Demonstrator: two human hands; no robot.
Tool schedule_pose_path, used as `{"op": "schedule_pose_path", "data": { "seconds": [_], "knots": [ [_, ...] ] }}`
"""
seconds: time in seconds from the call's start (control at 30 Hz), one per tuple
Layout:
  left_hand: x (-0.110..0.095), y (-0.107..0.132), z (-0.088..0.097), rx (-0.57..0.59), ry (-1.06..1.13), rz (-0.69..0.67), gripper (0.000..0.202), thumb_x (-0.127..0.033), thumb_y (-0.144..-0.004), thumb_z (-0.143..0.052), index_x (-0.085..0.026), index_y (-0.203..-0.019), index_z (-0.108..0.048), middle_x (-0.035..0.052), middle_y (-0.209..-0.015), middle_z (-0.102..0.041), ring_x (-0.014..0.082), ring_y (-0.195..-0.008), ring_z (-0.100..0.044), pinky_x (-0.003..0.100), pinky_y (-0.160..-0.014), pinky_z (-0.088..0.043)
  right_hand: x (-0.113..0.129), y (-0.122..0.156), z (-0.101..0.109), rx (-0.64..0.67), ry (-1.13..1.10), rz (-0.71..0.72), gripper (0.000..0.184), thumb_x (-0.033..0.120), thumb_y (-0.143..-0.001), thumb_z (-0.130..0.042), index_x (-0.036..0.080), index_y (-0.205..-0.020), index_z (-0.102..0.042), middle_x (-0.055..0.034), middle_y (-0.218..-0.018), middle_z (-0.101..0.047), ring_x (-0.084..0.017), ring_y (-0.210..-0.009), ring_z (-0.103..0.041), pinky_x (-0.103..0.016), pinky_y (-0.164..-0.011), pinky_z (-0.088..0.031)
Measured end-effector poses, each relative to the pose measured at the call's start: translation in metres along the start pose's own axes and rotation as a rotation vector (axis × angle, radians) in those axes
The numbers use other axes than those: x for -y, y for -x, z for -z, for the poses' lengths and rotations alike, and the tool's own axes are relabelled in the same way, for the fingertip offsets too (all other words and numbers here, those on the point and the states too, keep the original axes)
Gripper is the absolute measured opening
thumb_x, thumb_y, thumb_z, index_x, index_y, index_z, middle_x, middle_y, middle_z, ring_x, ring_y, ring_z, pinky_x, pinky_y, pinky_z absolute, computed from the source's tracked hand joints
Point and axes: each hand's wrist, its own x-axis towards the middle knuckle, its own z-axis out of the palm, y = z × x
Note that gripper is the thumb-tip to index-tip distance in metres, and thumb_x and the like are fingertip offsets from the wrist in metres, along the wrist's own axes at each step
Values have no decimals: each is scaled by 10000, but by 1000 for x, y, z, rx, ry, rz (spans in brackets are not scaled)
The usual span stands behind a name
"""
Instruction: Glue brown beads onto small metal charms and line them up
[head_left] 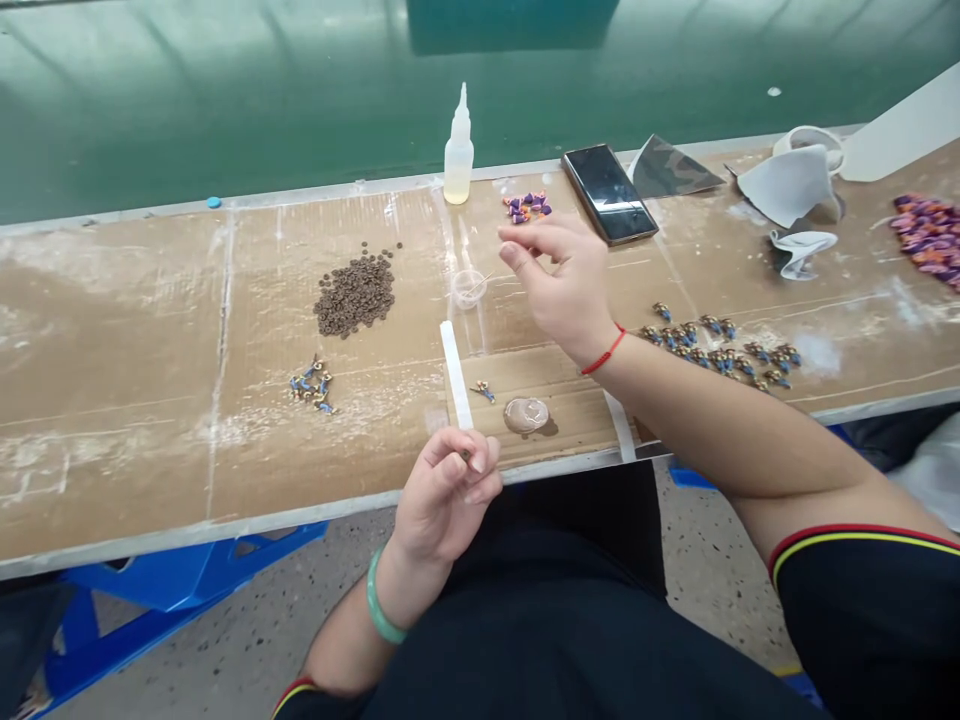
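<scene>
My left hand is closed near the table's front edge, with a small dark brown disc pinched between thumb and fingertip. Higher up, my right hand is pinched above the cardboard; whatever its fingertips hold is too small to make out. Just left of it sits a small clear round dish with a thin stick at its rim. Between the hands, a tiny blue and gold figure lies beside a glossy clear blob. A pile of brown discs is spread on the left.
Small blue figures lie in a left cluster and a right group. A dropper bottle stands behind the dish. Purple-orange pieces, a phone and crumpled paper lie toward the back. A white strip crosses the cardboard.
</scene>
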Motion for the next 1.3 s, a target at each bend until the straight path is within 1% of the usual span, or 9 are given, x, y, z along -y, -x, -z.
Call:
{"op": "schedule_pose_path", "data": {
  "seconds": [0.1,0.27,0.33,0.4,0.6,0.77,0.93,1.1,1.3],
  "knots": [
    [-1,1,3,7,8,-21,165,-345,-650,-924,-266,-714,-794,-22,-599,-355,106,-587,-231,127,-436,-299,14,6,19,71,44,123,137,232,-961,-600,207,-955,-735,-54,-910,-709,-213,-893,-619,-370,-870,-472],
    [-8,4,7,-5,8,-106,152,-339,-673,-914,-267,-734,-795,-28,-605,-347,103,-584,-228,113,-441,-313,63,11,39,857,424,210,154,174,-861,-680,157,-711,-708,-47,-736,-678,-191,-737,-604,-309,-661,-385],
    [-10,7,8,-10,9,-132,160,-335,-673,-915,-263,-731,-785,-29,-605,-346,106,-585,-229,113,-441,-323,78,12,35,1037,566,182,144,189,-856,-693,142,-723,-722,-70,-747,-685,-194,-713,-604,-299,-596,-343],
    [-11,9,7,-14,17,-154,162,-324,-674,-916,-257,-734,-781,-29,-612,-356,105,-589,-236,111,-448,-334,85,11,27,1094,621,194,118,174,-841,-704,131,-732,-722,-85,-755,-686,-196,-705,-602,-294,-568,-321],
    [-13,12,7,-19,39,-208,163,-318,-669,-922,-260,-748,-793,-27,-617,-397,97,-590,-262,115,-456,-327,79,7,17,1077,541,307,170,56,-794,-625,144,-649,-637,-37,-637,-615,-142,-589,-499,-285,-552,-288],
    [-16,12,7,10,-25,-299,133,-331,-710,-896,-275,-770,-791,-25,-621,-455,97,-588,-310,154,-477,-338,73,14,38,863,-104,377,96,200,-924,-601,157,-838,-599,-5,-759,-641,-120,-658,-541,-244,-615,-396],
    [-15,15,5,68,-142,-429,103,-365,-776,-849,-284,-806,-792,-32,-637,-518,69,-552,-374,176,-515,-375,89,49,61,717,-589,383,101,198,-1015,-579,183,-1049,-673,-5,-921,-716,-110,-812,-645,-227,-723,-505],
    [-9,21,1,45,-253,-499,96,-355,-802,-831,-285,-835,-775,-26,-716,-605,83,-618,-503,212,-595,-454,100,82,66,451,-630,367,39,197,-1001,-631,194,-963,-633,8,-861,-708,-103,-749,-665,-215,-674,-531],
    [-5,26,-6,113,-347,-587,71,-350,-841,-793,-290,-874,-776,-23,-709,-590,105,-639,-512,226,-572,-455,96,94,70,353,-637,445,163,228,-972,-711,182,-872,-591,40,-720,-656,-71,-618,-587,-191,-601,-473]
  ]
}}
